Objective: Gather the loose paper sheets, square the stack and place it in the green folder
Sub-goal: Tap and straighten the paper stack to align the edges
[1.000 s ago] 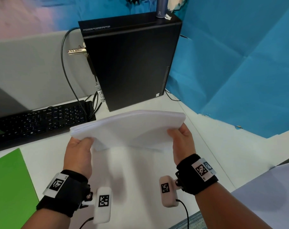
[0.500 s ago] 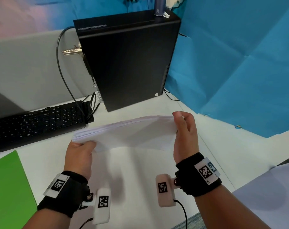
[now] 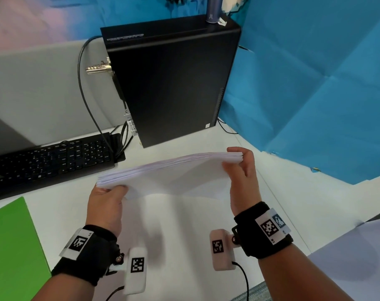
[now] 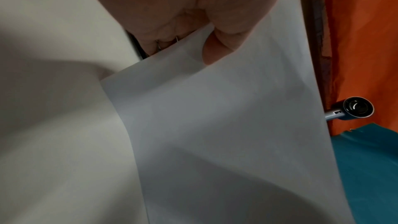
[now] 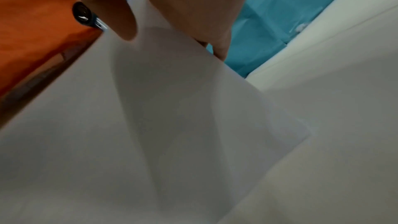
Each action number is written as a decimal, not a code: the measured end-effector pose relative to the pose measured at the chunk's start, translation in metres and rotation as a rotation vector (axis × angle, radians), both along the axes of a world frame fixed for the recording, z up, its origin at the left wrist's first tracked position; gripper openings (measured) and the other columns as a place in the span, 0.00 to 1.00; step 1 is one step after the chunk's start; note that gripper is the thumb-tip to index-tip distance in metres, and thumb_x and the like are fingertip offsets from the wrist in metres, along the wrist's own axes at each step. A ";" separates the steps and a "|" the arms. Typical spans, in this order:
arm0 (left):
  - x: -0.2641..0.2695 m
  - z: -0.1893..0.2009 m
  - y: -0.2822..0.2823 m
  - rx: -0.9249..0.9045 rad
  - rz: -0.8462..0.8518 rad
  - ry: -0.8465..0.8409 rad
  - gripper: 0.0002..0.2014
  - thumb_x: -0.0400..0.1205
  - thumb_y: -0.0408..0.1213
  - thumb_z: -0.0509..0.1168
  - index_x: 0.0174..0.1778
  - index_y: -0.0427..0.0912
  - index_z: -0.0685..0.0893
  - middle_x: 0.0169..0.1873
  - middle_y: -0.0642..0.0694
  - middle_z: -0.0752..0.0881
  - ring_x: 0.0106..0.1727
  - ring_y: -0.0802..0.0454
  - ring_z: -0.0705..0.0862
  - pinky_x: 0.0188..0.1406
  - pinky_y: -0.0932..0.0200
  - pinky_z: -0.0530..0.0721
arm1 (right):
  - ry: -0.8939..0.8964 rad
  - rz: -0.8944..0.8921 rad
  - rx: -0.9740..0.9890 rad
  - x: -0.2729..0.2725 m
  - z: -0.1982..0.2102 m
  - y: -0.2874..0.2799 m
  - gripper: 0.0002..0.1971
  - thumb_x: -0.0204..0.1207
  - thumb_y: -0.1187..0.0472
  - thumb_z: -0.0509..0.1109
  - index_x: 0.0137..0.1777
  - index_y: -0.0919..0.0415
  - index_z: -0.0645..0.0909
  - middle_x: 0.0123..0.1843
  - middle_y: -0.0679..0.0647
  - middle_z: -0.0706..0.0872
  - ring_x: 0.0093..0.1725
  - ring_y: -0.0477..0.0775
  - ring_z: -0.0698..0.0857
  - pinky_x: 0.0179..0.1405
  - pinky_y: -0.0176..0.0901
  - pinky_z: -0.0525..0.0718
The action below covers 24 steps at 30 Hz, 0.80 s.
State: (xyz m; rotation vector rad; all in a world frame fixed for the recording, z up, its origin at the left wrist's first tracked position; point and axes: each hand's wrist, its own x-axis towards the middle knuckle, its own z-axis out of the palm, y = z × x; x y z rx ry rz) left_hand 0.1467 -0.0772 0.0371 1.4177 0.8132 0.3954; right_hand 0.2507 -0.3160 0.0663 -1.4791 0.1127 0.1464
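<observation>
A stack of white paper sheets (image 3: 174,177) hangs above the white desk, tipped up so its upper edge faces me. My left hand (image 3: 107,196) grips its left end, thumb on the near face. My right hand (image 3: 239,168) pinches the right end, fingers round the far side. The left wrist view shows the paper (image 4: 226,125) from below with my left thumb (image 4: 215,52) pressed on it. From the right wrist view the sheets (image 5: 150,125) fill the frame under my right hand (image 5: 172,23). The green folder (image 3: 11,246) lies shut at the desk's left front.
A black computer tower (image 3: 174,83) stands right behind the paper, with cables (image 3: 87,94) at its left. A black keyboard (image 3: 50,161) lies at the left back. Blue sheeting (image 3: 315,94) covers the right wall. A pale sheet (image 3: 347,257) lies at the right front.
The stack has tipped from lying nearly flat to standing more on edge and sunk toward the desk. My right hand has turned upward round its end.
</observation>
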 end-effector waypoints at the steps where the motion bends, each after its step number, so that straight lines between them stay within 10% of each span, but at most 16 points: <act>1: 0.000 0.000 0.000 -0.015 0.004 0.003 0.15 0.79 0.18 0.62 0.56 0.33 0.90 0.43 0.40 0.89 0.38 0.57 0.89 0.33 0.73 0.85 | 0.015 0.022 -0.039 0.000 -0.005 -0.002 0.17 0.65 0.63 0.65 0.54 0.49 0.78 0.46 0.49 0.84 0.43 0.46 0.82 0.40 0.34 0.82; 5: 0.004 0.001 0.001 -0.051 0.033 0.007 0.12 0.80 0.20 0.62 0.56 0.28 0.87 0.43 0.38 0.88 0.29 0.64 0.87 0.32 0.65 0.83 | 0.076 0.001 -0.117 -0.002 -0.015 0.000 0.17 0.68 0.74 0.62 0.42 0.51 0.84 0.40 0.48 0.87 0.43 0.52 0.83 0.44 0.45 0.82; 9: 0.007 0.014 -0.001 -0.066 0.031 -0.041 0.15 0.81 0.17 0.59 0.51 0.36 0.88 0.33 0.55 0.92 0.34 0.66 0.89 0.33 0.74 0.84 | 0.041 -0.040 -0.042 0.000 -0.007 -0.003 0.19 0.72 0.78 0.60 0.38 0.53 0.84 0.35 0.44 0.85 0.39 0.45 0.82 0.39 0.35 0.82; 14: 0.004 0.018 -0.010 -0.084 -0.008 -0.028 0.19 0.78 0.15 0.57 0.62 0.26 0.83 0.49 0.36 0.89 0.36 0.60 0.89 0.31 0.70 0.85 | 0.155 -0.021 -0.018 -0.002 -0.016 -0.002 0.19 0.73 0.79 0.60 0.42 0.55 0.85 0.38 0.50 0.86 0.39 0.47 0.83 0.40 0.37 0.80; 16: 0.002 0.022 -0.010 -0.105 -0.001 -0.081 0.22 0.78 0.16 0.58 0.67 0.33 0.81 0.51 0.43 0.89 0.43 0.58 0.89 0.38 0.68 0.86 | 0.166 -0.033 -0.005 -0.002 -0.018 -0.001 0.19 0.73 0.80 0.60 0.43 0.56 0.85 0.37 0.48 0.87 0.38 0.44 0.84 0.38 0.34 0.81; 20: -0.001 0.035 -0.013 -0.150 0.034 -0.186 0.21 0.78 0.43 0.66 0.68 0.49 0.79 0.51 0.53 0.88 0.51 0.60 0.86 0.51 0.65 0.82 | 0.179 -0.049 0.016 -0.001 -0.022 -0.001 0.18 0.73 0.80 0.61 0.43 0.57 0.86 0.39 0.51 0.86 0.41 0.49 0.83 0.42 0.38 0.80; 24: 0.006 0.044 -0.015 -0.141 0.145 -0.196 0.17 0.75 0.61 0.66 0.47 0.52 0.83 0.45 0.51 0.88 0.46 0.56 0.84 0.51 0.60 0.80 | 0.163 -0.043 -0.012 -0.001 -0.025 -0.002 0.17 0.73 0.79 0.62 0.46 0.58 0.87 0.40 0.50 0.88 0.40 0.45 0.85 0.38 0.31 0.82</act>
